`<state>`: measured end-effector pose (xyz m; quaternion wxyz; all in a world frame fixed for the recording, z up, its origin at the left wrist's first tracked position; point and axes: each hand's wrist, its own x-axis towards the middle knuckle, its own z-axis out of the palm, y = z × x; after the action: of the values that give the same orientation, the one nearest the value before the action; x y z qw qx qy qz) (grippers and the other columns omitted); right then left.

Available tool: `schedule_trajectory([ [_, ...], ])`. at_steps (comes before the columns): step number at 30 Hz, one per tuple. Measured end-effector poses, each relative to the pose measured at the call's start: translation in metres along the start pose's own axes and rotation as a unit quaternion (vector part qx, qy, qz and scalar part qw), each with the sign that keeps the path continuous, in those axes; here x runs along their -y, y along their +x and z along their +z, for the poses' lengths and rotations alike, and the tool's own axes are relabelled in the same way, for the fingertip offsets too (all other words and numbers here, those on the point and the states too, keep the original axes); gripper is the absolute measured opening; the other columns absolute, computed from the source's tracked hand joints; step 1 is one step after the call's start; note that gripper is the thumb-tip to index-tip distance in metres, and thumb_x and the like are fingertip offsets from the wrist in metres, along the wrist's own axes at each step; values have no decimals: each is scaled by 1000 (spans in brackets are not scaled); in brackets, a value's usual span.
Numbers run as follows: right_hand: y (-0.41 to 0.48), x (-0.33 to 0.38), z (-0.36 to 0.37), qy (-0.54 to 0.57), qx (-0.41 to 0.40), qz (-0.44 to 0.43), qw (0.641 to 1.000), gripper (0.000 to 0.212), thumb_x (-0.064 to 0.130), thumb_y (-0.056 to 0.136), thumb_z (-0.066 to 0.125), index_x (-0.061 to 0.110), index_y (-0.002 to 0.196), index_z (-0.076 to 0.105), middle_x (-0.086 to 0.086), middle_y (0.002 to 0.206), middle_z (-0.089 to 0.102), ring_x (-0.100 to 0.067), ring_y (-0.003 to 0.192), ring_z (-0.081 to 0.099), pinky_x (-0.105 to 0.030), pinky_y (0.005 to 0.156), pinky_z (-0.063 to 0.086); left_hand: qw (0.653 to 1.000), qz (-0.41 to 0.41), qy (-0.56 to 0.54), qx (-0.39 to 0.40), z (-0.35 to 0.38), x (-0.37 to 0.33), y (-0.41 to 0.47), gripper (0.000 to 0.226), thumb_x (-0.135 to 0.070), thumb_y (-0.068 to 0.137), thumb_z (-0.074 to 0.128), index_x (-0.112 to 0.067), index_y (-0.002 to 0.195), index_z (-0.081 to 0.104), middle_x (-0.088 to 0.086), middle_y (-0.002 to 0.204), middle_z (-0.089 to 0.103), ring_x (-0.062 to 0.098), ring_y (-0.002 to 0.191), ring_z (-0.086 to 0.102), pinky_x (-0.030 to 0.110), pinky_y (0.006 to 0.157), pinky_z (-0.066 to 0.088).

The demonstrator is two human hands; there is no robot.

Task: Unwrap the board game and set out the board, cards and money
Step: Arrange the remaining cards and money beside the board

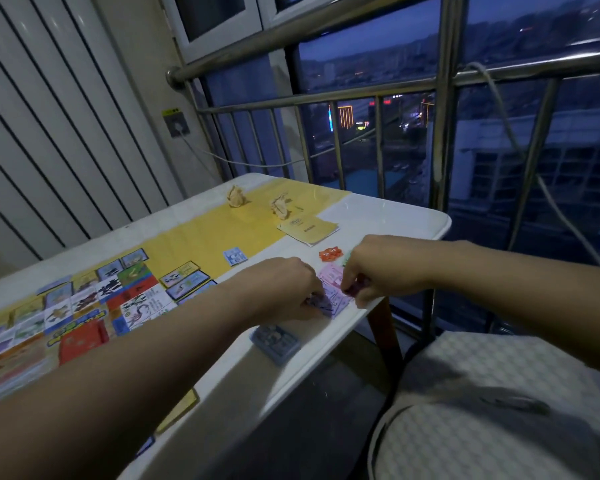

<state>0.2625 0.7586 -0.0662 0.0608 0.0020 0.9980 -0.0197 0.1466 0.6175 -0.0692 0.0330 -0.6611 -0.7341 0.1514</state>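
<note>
A yellow game board [201, 233] covers the left of a white table [399, 216], with picture cards [132, 289] laid on it. Near the table's right edge, the left hand [288, 289] curls its fingers on one end of pink and purple paper money [333, 289]. The right hand [378, 271] pinches the other end.

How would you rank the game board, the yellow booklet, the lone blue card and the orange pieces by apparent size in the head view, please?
1. The game board, though partly hidden.
2. The yellow booklet.
3. The lone blue card and the orange pieces: too alike to rank.
</note>
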Motion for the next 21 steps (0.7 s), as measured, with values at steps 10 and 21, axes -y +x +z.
schedule_trajectory([
  [10,11,3,-10,-10,14,-1,1000,21,20,87,62,22,105,73,6,99,71,-11,89,62,-29,83,52,996,66,61,-6,-5,1,6,34,-36,93,51,-30,126,57,-1,112,59,20,92,56,28,67,36],
  [21,21,8,-16,-42,37,11,998,21,19,85,65,22,104,74,3,101,71,-15,92,60,-28,83,50,993,-5,111,-40,8,-11,11,30,-32,92,43,-13,109,60,7,100,58,24,71,43,30,61,30],
])
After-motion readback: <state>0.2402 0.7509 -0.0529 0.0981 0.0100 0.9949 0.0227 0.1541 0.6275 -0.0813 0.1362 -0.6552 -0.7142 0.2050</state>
